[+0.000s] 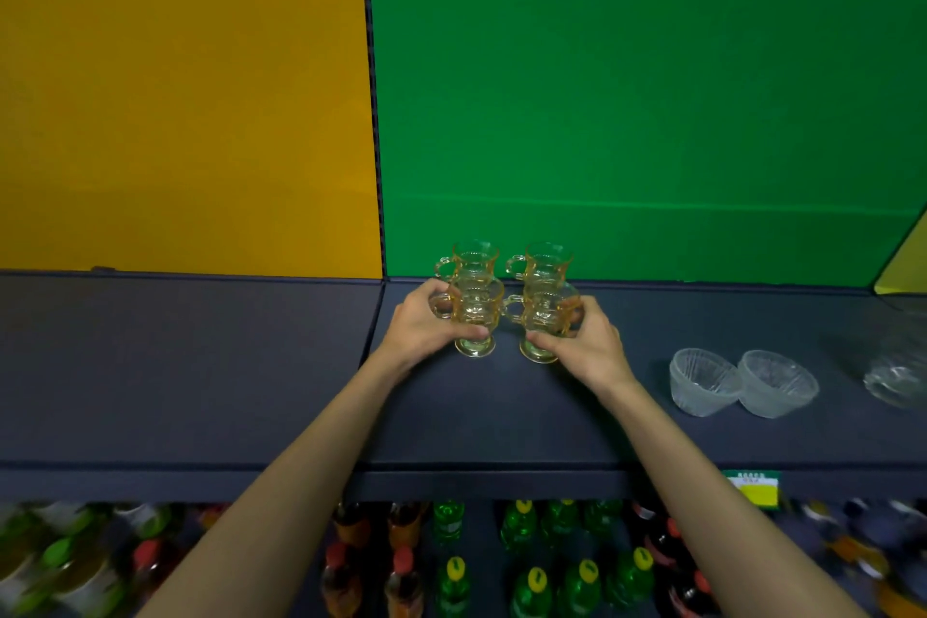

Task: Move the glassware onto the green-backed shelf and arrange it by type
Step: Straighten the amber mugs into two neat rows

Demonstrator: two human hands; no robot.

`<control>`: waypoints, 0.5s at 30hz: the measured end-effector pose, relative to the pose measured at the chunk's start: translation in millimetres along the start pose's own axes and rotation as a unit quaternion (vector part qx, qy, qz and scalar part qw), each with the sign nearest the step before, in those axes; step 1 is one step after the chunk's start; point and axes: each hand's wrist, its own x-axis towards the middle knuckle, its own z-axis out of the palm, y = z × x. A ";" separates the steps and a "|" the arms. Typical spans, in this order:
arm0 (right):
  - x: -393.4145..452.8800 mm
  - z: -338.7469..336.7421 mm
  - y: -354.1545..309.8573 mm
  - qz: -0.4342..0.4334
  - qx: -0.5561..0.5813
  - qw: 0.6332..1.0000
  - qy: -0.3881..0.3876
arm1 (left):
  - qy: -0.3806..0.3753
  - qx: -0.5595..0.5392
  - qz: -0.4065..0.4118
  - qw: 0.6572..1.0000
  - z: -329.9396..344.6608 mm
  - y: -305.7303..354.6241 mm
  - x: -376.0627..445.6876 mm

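Several amber glass mugs with handles stand on the dark shelf (501,422) before the green back wall (652,90). Two of them, the back-left mug (474,257) and the back-right mug (546,260), stand against the wall. My left hand (419,324) grips the front-left mug (474,316), whose foot rests on the shelf. My right hand (589,341) grips the front-right mug (544,321), which tilts slightly with its foot near the shelf. Two clear ribbed glass bowls, one (702,381) beside the other (776,383), sit side by side to the right.
More clear glassware (895,376) lies blurred at the far right of the shelf. The left section has a yellow back wall (185,90). Below the shelf edge stand rows of green and dark bottles (531,567) and a price tag (755,487).
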 end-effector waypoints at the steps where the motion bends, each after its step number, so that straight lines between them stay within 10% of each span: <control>1: -0.9 -0.5 1.4 -0.004 -0.001 1.000 -0.004 | -0.001 -0.004 0.001 1.000 0.2 -1.1 -3.4; 15: -60.9 -2.6 8.3 -0.060 0.066 0.996 -0.027 | 0.002 -0.134 0.005 0.991 -8.4 -23.2 -76.9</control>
